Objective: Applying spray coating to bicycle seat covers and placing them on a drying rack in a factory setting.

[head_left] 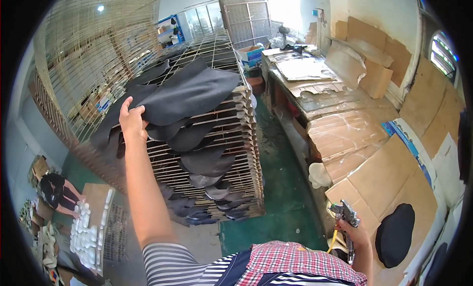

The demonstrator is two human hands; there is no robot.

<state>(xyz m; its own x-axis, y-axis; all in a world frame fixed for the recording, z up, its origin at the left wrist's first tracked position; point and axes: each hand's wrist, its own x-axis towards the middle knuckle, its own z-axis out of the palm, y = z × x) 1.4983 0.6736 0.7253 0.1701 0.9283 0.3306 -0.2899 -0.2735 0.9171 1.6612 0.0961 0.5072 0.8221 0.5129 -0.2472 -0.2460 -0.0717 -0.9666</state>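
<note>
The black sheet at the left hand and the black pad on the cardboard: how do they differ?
The black sheet looks broad and irregular; the black pad, a compact oval. The left hand grips the sheet over the rack; the pad lies untouched on cardboard. Both are black.

At the lower left, another person in dark clothes [55, 190] is beside a low brown table [98, 193], on which many small white rounded pieces [84, 232] lie close together. A smooth green floor [276, 232] is seen below. At the back there is a blue metal shelf [177, 29], and farther right a blue-and-white cardboard box [250, 56]. A dark electric fan [283, 33] stands near a very bright window [284, 10].
</note>
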